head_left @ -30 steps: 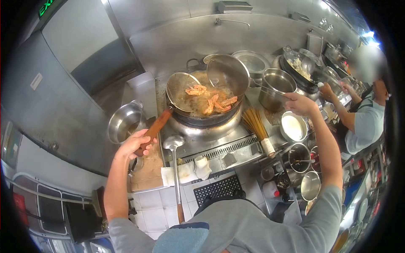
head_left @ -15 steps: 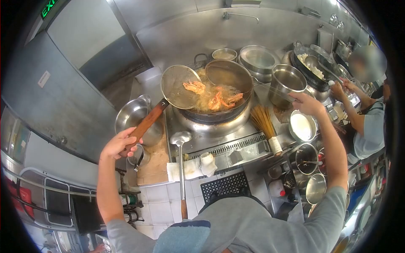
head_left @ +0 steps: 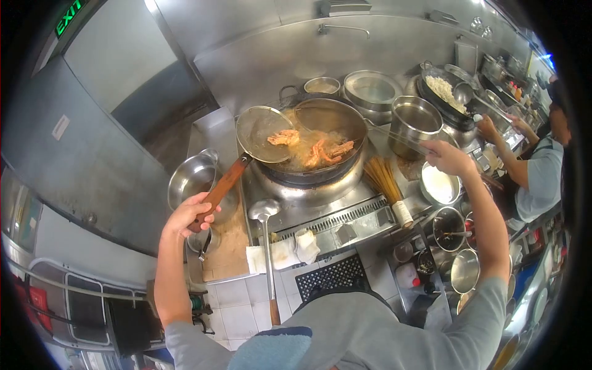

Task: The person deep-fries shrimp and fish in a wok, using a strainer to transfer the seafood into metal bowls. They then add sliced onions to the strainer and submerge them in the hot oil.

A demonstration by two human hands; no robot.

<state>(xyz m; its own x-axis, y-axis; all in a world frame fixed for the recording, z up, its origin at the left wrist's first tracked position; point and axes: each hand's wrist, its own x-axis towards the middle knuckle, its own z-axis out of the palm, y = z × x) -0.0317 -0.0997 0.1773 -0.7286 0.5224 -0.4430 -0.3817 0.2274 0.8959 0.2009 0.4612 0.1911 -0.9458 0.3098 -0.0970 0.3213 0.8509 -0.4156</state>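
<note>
Basically, grasps wooden handle of mesh strainer w/ left hand, fingers wrapped round it, & tilts mesh over wok's left rim. Grasps thin metal handle of 2nd strainer w/ right hand, fingers closed; rests its bowl in or against far right part of wok, exact contact hard to tell. Shows orange fried pcs in wok's bubbling oil, btwn both strainers, plus one more pc at right side of left-hand mesh.

Left of wok: metal pot, w/ small metal cup nearer, on or beside brown board. On near side: long-handled ladle, laid across white cloths at stove's near edge. Just right of wok: tall pot; nearer, bamboo brush, bristles toward far side. Further right: bowl w/ white contents, partly under right forearm. Behind wok: small round pan & wide round pan, w/ tap on wall. At far right: co-worker, holding another ladle over 2nd wok w/ whitish food.
</note>
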